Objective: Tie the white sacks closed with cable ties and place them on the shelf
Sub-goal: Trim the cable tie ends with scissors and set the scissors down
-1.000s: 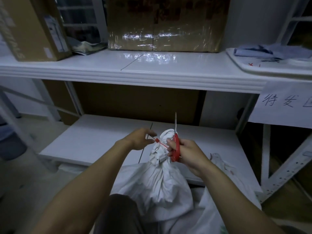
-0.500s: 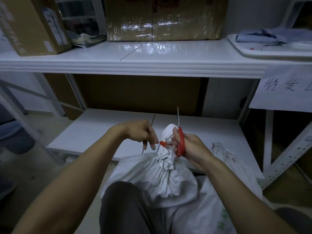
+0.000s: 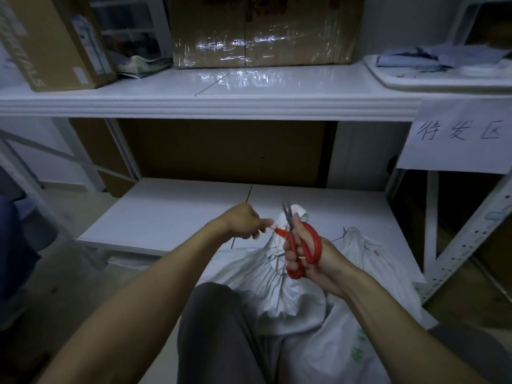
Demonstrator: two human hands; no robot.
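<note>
Grips the red scissors (image 3: pixel 304 246) in the right hand (image 3: pixel 321 263), fingers curled through and round the handle loops, blades pointing up with tips close together, just beside the bunched top of the white sack (image 3: pixel 277 281). Pinches the free end of the red cable tie (image 3: pixel 279 232) between thumb and fingertips of the left hand (image 3: pixel 243 223), other fingers curled in. Holds that end out to the left of the sack's neck, so the tie runs straight from the left hand to the scissors' pivot. Cannot tell whether the blades touch the tie.

Keeps the sack upright between both forearms, its gathered neck at hand height, its belly against a dark trouser knee (image 3: pixel 221 328). Stands in front of the lower shelf (image 3: pixel 180 214), not on it.

To the right, a second sack (image 3: pixel 360 253) with its neck also gathered, leaning at the lower shelf's front edge, a thin strand sticking out at the neck.

Above, on the upper shelf (image 3: pixel 249 87): a taped cardboard box (image 3: pixel 263 29) in the middle, another box (image 3: pixel 55 42) at the left, a white tray (image 3: pixel 443 79) at the right. Below the tray, a hanging paper sign (image 3: pixel 457 134) with handwritten characters.
</note>
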